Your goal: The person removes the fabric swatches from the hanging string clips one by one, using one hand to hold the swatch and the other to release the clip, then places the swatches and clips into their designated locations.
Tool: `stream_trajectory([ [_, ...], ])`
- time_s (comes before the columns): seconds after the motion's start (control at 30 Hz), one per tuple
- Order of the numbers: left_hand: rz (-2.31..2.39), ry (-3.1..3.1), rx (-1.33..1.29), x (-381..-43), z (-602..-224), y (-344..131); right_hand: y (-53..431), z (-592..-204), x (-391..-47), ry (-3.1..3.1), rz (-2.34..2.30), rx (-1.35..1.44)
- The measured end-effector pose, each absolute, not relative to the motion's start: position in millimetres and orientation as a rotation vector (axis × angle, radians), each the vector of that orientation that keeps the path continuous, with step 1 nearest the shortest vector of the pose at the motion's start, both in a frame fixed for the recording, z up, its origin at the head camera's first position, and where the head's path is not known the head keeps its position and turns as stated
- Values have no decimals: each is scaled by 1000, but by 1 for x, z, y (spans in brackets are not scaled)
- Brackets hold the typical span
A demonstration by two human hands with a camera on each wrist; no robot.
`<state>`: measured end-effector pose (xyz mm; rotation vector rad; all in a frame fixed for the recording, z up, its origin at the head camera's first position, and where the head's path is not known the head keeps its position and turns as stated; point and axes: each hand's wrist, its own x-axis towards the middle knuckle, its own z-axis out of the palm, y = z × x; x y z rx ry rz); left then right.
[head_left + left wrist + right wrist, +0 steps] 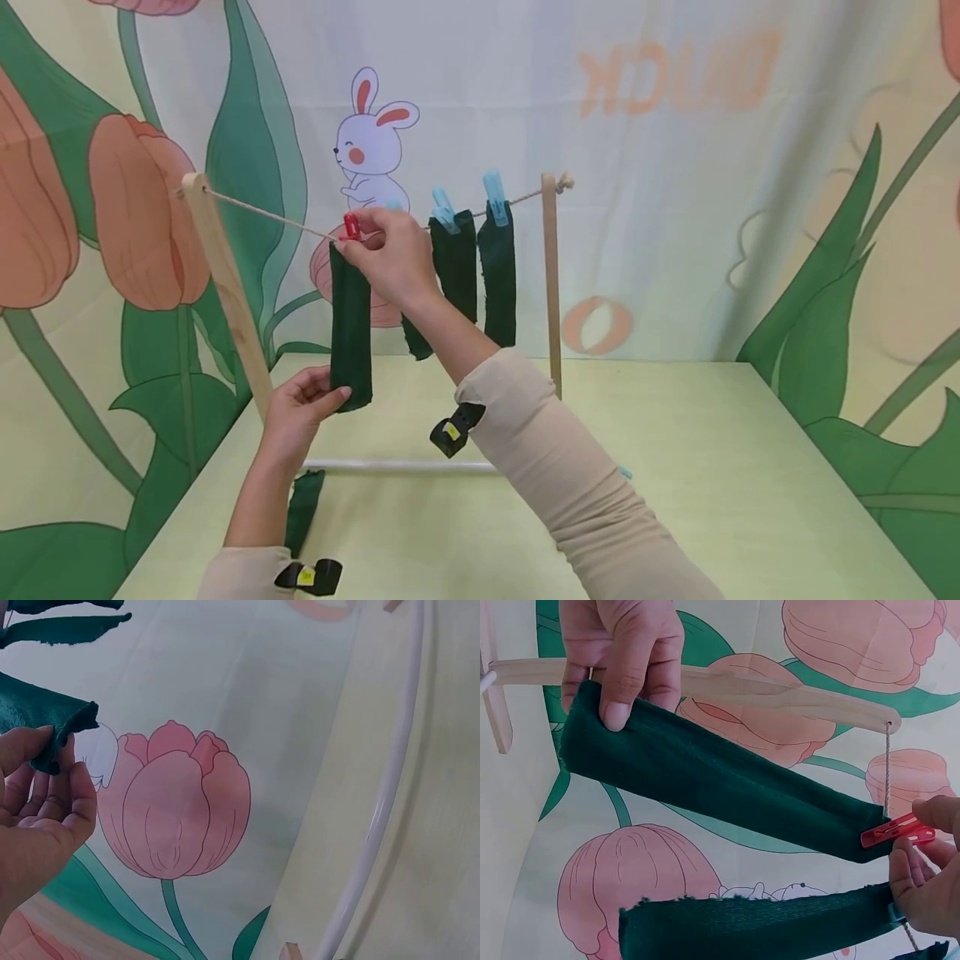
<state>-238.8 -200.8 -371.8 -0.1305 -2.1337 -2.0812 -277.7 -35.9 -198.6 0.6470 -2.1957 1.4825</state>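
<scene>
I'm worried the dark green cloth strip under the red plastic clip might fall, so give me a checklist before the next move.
1. Red plastic clip on the top of the dark green cloth strip: ok.
2. Beige twisted rope caught inside that clip: cannot tell.
3. Right hand pinching the clip: ok.
4. Left hand holding the strip's lower end: ok.
5. Pale-blue plastic clips on the two rightmost strips in the head view: ok.
</scene>
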Motion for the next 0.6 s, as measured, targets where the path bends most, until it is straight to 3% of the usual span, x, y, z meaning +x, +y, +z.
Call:
stream_trajectory([
  [0.6,-2058,-2200,-150,-238,-370,-201,-32,-198,-282,-2164,1432,675],
])
